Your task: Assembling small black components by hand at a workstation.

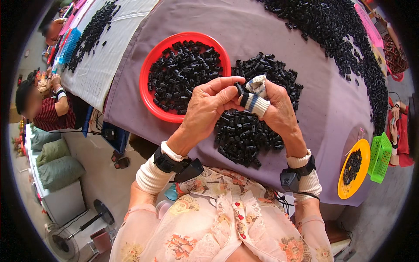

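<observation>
My left hand (204, 105) pinches a small black cylindrical plastic part (239, 88) between thumb and fingertips. Closed at the other side of it is my right hand (279, 107), whose thumb and forefinger wear knitted finger covers (256, 104), white with dark stripes. These covered fingers press toward the same part, and their tips partly hide it. Under and beyond both hands lies a loose heap of similar black parts (248, 135) on the purple-grey cloth (174, 17). To the left stands a red round basin (146, 94) filled with more of them.
A large spread of black pieces (323, 30) covers the table's far right. A yellow plate (345, 187) and a green basket (380, 157) sit at the right edge. Another person (52, 109) works at the left table; a further person's red sleeve (403, 139) shows at right.
</observation>
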`<state>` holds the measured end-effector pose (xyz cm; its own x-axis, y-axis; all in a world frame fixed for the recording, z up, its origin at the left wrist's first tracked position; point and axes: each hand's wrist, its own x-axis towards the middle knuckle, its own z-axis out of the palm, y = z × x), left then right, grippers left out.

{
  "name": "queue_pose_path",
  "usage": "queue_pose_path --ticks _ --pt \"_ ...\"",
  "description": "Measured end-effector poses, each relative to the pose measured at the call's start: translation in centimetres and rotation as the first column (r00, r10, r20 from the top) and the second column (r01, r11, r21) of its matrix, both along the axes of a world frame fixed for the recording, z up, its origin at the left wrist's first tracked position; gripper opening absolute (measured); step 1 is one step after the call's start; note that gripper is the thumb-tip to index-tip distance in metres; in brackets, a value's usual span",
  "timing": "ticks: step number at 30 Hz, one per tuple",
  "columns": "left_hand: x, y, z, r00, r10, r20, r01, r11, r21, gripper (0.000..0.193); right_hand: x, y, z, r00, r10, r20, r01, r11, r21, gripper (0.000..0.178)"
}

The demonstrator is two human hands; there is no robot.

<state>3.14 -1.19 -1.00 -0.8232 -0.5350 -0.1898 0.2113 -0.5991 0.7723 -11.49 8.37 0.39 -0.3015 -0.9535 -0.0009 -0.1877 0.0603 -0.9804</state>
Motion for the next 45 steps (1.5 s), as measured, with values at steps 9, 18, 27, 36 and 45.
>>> queue_pose_path --ticks 9,18,27,36,45 --pt "0.2 0.1 0.1 0.999 0.012 0.036 -0.011 0.999 -0.042 0.028 -0.1 0.6 0.2 0.996 0.03 0.081 -0.035 0.997 0.069 0.019" --pt "0.4 -0.1 0.4 0.998 0.02 0.056 -0.016 0.997 -0.071 0.025 0.1 0.8 0.4 0.994 -0.013 0.105 0.007 0.998 0.056 0.017" --pt "0.1 0.1 0.3 0.999 0.026 0.04 -0.02 0.988 -0.15 0.026 0.2 0.9 -0.3 0.951 0.011 0.31 -0.044 0.994 0.1 0.015" --pt "0.1 -0.2 -0.1 0.999 -0.011 0.031 0.015 0.99 -0.144 0.028 1.1 0.7 -1.2 0.726 0.025 0.687 -0.05 0.999 0.016 0.022" --pt "0.0 -0.1 -0.5 0.999 -0.021 -0.035 0.02 0.999 -0.037 0.024 1.1 0.7 -1.4 0.741 0.038 0.671 -0.071 0.997 0.022 0.022"
